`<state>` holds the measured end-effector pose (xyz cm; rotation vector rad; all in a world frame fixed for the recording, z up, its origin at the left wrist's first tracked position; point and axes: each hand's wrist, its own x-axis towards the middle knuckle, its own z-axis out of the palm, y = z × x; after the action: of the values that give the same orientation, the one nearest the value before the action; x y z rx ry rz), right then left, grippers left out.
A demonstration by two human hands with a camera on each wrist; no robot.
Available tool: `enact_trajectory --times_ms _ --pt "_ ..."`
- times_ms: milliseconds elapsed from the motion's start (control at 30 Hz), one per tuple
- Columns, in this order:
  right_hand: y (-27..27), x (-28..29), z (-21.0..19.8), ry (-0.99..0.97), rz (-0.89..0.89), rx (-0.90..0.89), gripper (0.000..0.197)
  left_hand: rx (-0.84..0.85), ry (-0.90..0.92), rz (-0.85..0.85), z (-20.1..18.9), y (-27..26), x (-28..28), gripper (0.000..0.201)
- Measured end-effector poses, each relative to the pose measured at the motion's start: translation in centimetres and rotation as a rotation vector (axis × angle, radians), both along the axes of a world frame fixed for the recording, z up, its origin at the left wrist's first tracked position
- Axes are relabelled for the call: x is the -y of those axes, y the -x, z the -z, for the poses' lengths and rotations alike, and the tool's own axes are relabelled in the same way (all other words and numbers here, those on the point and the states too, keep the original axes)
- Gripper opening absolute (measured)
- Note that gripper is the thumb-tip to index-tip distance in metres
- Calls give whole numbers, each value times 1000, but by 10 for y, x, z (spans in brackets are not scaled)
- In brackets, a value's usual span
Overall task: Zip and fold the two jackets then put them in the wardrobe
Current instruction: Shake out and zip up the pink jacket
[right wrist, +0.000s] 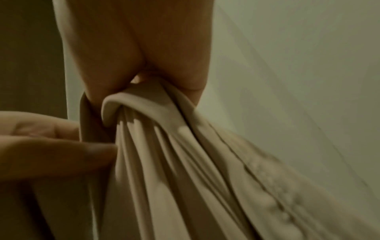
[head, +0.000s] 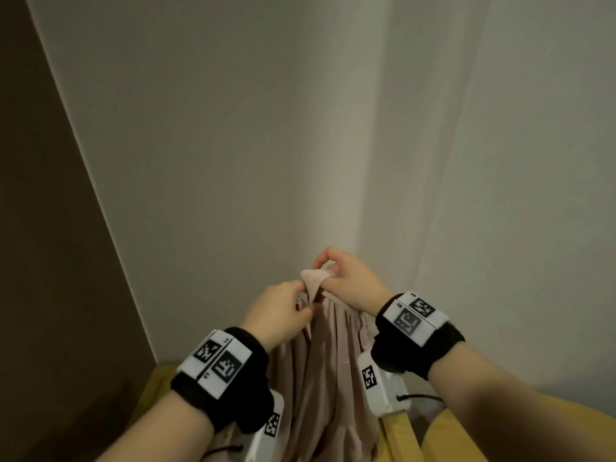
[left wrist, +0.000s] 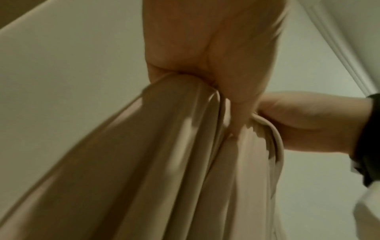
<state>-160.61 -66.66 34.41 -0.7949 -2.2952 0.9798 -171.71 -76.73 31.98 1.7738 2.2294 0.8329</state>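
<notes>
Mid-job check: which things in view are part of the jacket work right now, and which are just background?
In the job:
- pink jacket, held up by its top edge, hanging down
- left hand, pinching the fabric
- right hand, pinching the fabric

Just there:
- white wall
- yellow surface below
- wrist bands
</notes>
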Motion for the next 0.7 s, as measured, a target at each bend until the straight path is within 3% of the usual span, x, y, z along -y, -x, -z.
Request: enact_trajectory --times_ms 100,233,400,533,700 --pt "-7 -5 7 -40 -1 28 18 -1 -102 -105 -2 8 -2 22" --pt "-21 -11 17 -9 -60 101 28 -31 -235 -180 -21 24 2 18" --pt "-38 -16 35 96 -162 245 16 -75 -299 -221 -48 39 4 19" --pt "-64 -29 53 193 -84 311 14 -66 -364 -284 -70 65 13 21" --pt "-89 -47 58 250 34 247 23 -86 -328 -271 -72 76 21 26"
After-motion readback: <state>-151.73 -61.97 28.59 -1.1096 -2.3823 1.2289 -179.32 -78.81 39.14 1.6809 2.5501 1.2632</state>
